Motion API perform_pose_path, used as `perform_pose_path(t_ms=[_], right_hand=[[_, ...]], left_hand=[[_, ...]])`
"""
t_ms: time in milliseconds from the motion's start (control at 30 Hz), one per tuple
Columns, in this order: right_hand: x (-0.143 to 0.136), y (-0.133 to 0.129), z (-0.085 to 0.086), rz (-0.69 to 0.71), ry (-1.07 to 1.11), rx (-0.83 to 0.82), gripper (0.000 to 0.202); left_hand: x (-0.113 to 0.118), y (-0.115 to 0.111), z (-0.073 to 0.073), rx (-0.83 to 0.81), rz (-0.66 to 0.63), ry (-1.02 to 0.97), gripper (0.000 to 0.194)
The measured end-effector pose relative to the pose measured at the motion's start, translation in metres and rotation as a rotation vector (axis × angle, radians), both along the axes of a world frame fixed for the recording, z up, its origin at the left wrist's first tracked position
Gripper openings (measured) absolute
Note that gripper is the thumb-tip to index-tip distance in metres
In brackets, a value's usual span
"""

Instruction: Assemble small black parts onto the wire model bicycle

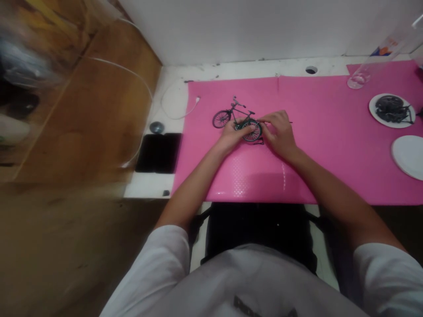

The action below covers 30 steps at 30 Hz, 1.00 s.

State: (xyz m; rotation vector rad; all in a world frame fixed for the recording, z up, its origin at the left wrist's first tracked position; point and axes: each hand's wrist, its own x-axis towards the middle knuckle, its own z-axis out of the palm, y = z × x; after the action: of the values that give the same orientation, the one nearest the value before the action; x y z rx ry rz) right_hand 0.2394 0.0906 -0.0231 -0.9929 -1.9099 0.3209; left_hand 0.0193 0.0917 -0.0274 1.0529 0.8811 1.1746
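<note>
Nearest the camera, two bare forearms are extending forward out of white sleeves and converging over a pink mat (pixel 297 176) that is covering a white desk (pixel 148 189). The left hand (pixel 231 136) is curling its fingers around the rear wheel of a small model bicycle (pixel 236 119), gripping it from the left side. The right hand (pixel 279 132) is resting palm-down just beside that wheel, fingers bunched narrowly and touching the rear end of the model; whether it is pinching a part cannot be told. The model bicycle is standing upright near the middle of the mat, front wheel pointing left. To the left, a black phone (pixel 158 152) is lying on the bare desk edge, and a white cable (pixel 175 103) is looping beyond it. At the right edge, an empty white plate (pixel 410 156) is sitting nearer, and a plate of dark parts (pixel 392 110) is sitting farther back. A clear bottle (pixel 373 61) is leaning beside the white wall.
</note>
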Motion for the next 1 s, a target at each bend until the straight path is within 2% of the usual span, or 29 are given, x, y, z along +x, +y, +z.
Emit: perform_pose_path(t_ms=[700, 1000], right_hand=[[-0.003, -0.0051, 0.0046, -0.046, 0.032, 0.03, 0.051], [-0.0027, -0.0037, 0.0001, -0.02, 0.018, 0.009, 0.055]], left_hand=[[-0.0013, 0.0011, -0.0002, -0.027, -0.01, -0.065, 0.056], [-0.0023, 0.0009, -0.0005, -0.02, 0.004, -0.05, 0.058]])
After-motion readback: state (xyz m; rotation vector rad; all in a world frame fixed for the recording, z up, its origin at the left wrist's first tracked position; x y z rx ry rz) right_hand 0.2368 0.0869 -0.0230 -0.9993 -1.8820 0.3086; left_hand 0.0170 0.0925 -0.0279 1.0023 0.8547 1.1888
